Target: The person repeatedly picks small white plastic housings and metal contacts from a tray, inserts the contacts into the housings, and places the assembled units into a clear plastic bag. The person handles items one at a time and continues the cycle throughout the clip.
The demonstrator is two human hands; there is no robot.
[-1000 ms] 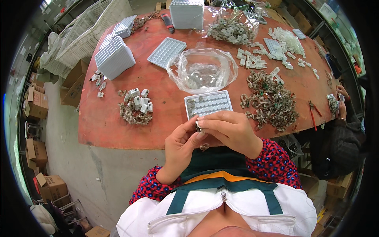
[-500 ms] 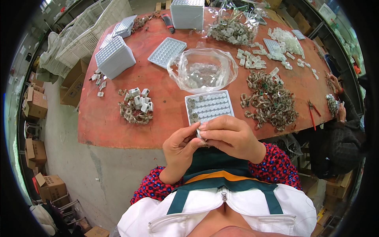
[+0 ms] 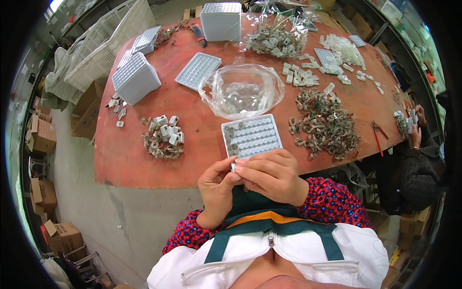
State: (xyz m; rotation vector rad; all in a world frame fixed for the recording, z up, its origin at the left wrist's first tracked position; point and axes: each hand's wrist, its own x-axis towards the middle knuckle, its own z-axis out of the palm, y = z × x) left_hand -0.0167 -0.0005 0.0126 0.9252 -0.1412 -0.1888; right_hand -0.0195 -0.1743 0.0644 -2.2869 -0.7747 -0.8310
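Note:
My left hand [image 3: 216, 188] and my right hand [image 3: 275, 177] meet at the near edge of the table, fingertips closed around a small white plastic piece [image 3: 233, 167]. Most of that piece is covered by my fingers. Just beyond them lies a pale tray [image 3: 262, 144] with rows of round pockets. A few small greyish round parts [image 3: 232, 148] sit along its left side. Behind the tray rests an opened clear plastic bag [image 3: 250, 103] with small pieces inside. A heap of coiled brownish cords [image 3: 327, 125] lies to the right.
Left on the red table [image 3: 130, 166] is a pile of white blocks and cords [image 3: 163, 137]. Stacked trays [image 3: 136, 79], a loose tray [image 3: 198, 71] and a bag of white blocks [image 3: 276, 41] stand farther off. Red-handled pliers [image 3: 378, 137] lie right, near another person's hands [image 3: 417, 130].
My hands have shifted slightly left in the picture, still pinching the white piece. The whole table view has tilted a little. At the right, the other person's hands have moved slightly.

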